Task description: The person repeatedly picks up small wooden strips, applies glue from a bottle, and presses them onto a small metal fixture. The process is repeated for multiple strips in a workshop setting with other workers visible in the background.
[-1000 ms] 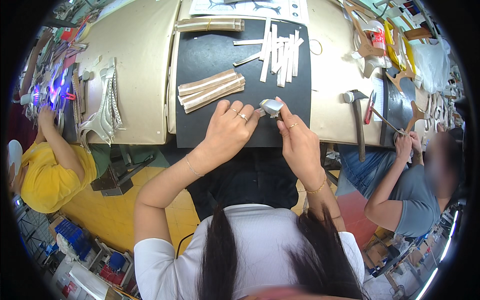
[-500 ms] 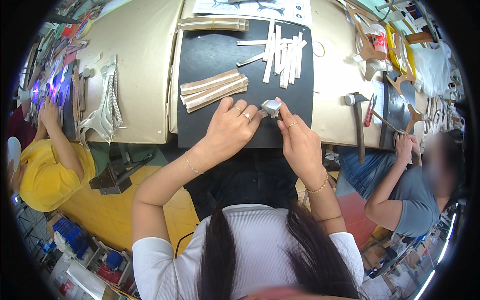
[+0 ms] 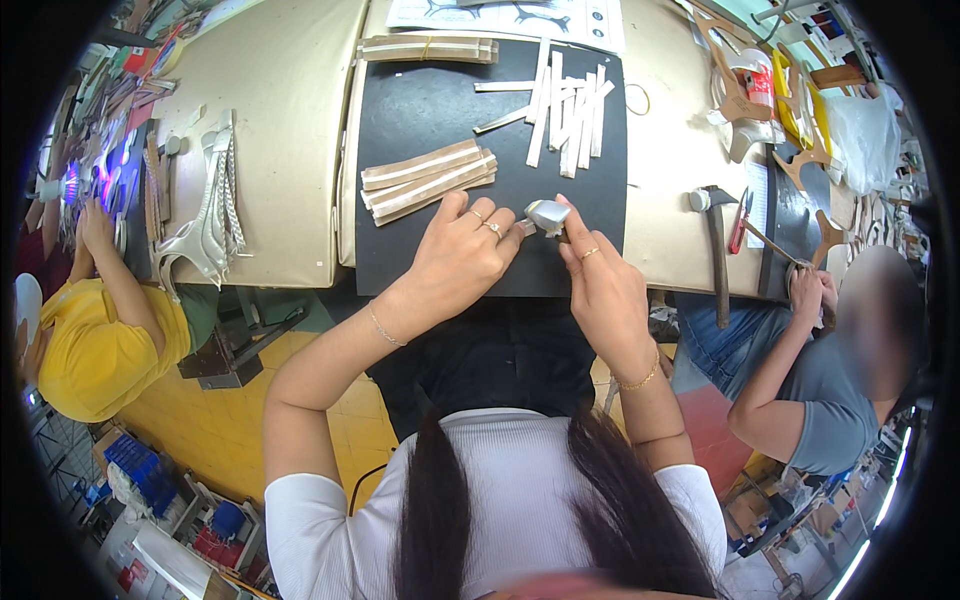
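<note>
Shifted slightly right, silvery piece [image 3: 547, 213], shiny, rounded top, pale lower edge

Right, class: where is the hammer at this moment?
In the head view, the hammer lies right of the central black mat on the beige table, just left of the red tool, partly overhanging the near edge.

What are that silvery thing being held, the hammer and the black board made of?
The silvery thing might be metal or coated leather: it shines, but I can't tell which.
The hammer has a smooth, pale, probably metal head; its dull, dark handle may be wood.
The black board could be rubber or plastic, being evenly dark with a soft sheen.
</note>
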Demonstrator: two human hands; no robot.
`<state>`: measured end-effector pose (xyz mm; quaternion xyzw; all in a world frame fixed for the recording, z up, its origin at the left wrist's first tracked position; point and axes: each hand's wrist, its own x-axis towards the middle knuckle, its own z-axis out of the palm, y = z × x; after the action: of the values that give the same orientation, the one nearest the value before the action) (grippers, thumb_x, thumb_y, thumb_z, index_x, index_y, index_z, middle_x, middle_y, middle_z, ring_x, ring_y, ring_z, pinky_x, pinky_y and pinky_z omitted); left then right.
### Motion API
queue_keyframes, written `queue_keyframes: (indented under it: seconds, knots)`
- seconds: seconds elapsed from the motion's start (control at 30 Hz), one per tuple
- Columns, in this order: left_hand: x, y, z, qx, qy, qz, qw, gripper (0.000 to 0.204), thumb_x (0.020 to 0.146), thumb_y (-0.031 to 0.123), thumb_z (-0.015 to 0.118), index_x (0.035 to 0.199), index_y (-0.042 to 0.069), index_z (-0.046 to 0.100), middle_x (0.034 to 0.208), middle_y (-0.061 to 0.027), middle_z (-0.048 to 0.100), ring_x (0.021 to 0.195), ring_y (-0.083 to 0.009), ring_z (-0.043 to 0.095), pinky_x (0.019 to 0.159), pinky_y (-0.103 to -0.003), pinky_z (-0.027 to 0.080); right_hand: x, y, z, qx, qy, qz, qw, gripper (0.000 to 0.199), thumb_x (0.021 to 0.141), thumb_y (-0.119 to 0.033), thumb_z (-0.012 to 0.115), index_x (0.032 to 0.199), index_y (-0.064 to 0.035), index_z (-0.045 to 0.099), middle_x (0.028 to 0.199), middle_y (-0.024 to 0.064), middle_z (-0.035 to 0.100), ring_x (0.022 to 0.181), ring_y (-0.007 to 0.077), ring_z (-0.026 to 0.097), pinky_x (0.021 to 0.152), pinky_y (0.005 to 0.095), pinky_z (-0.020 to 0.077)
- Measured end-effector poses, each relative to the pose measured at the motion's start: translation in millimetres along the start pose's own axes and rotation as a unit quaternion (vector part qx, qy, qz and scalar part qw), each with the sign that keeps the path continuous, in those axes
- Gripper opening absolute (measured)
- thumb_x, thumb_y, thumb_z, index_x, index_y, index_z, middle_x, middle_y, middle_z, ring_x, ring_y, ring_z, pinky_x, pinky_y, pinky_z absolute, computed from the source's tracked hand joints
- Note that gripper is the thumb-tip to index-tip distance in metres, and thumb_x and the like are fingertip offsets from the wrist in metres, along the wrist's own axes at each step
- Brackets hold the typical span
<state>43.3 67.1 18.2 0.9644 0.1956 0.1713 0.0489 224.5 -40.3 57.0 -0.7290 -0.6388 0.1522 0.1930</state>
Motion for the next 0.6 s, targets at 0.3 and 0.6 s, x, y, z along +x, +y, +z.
queue_keyframes:
  seconds: [0.3, 0.6]
  knots:
    - [3.3, 0.2, -2.4, 0.015, -0.009, 0.005, 1.0, 0.028, 0.085, 0.014, 0.065, 0.109, 0.008, 0.076, 0.088, -0.0015, 0.058, 0.087, -0.0178, 0.057, 0.084, -0.036, 0.041, 3.2, 4.2, 5.1, -0.029, 0.03, -0.008, 0.999, 0.055, 0.099, -0.011, 0.063, 0.153, -0.0153, 0.05, 0.082, 0.0096, 0.059, 0.064, 0.0301, 0.063, 0.057, 0.0417, 0.0509]
    - [1.6, -0.1, 0.7, 0.003, -0.001, 0.005, 1.0, 0.028, 0.084, 0.013, 0.066, 0.109, 0.007, 0.076, 0.09, -0.0021, 0.058, 0.087, -0.0186, 0.057, 0.083, -0.036, 0.041, -1.1, 2.3, 5.0, -0.041, 0.002, -0.017, 0.999, 0.057, 0.099, -0.012, 0.063, 0.154, -0.0184, 0.049, 0.082, 0.009, 0.059, 0.064, 0.029, 0.063, 0.057, 0.0406, 0.0516]
